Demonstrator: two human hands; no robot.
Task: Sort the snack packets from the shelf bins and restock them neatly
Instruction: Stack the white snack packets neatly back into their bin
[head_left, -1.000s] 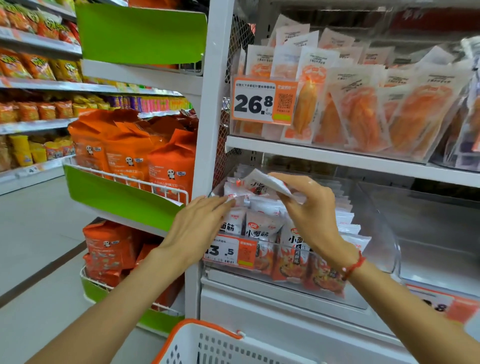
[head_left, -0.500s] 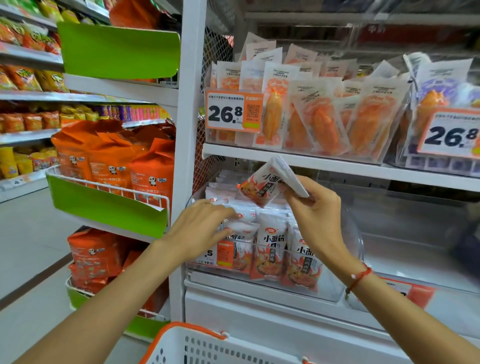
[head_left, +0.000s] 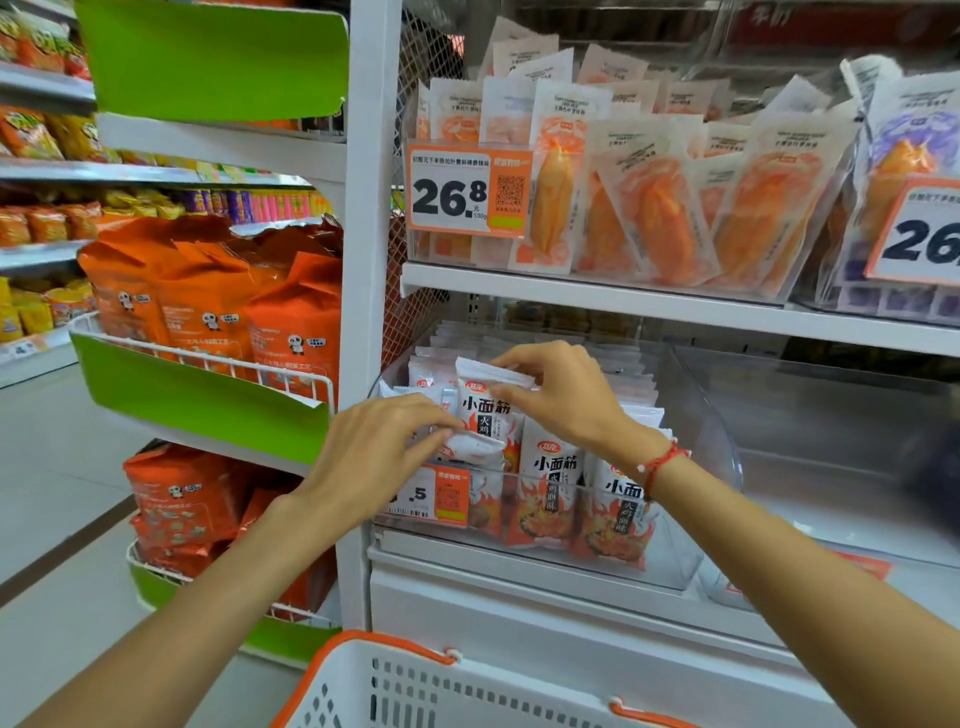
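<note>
A clear plastic bin (head_left: 691, 561) on the lower shelf holds several white and orange snack packets (head_left: 550, 488) standing in rows. My right hand (head_left: 566, 395) pinches the top edge of one packet (head_left: 485, 410), held upright over the bin's front left part. My left hand (head_left: 374, 447) reaches in from the left, and its fingers pinch the lower edge of a white packet (head_left: 475, 448) beside it. An orange price tag (head_left: 436, 496) hangs on the bin's front, partly hidden by my left hand.
Above, a clear bin (head_left: 597, 270) holds several orange packets behind a 26.8 price tag (head_left: 467, 189). Another clear bin (head_left: 831, 415) sits to the right. Orange bags fill green wire racks (head_left: 208, 400) at left. A white basket with orange rim (head_left: 467, 686) is below.
My right hand has lowered the packet from above the bin down into its front left part and turned it upright. My left hand has closed on a packet's lower edge. The view shifted.
</note>
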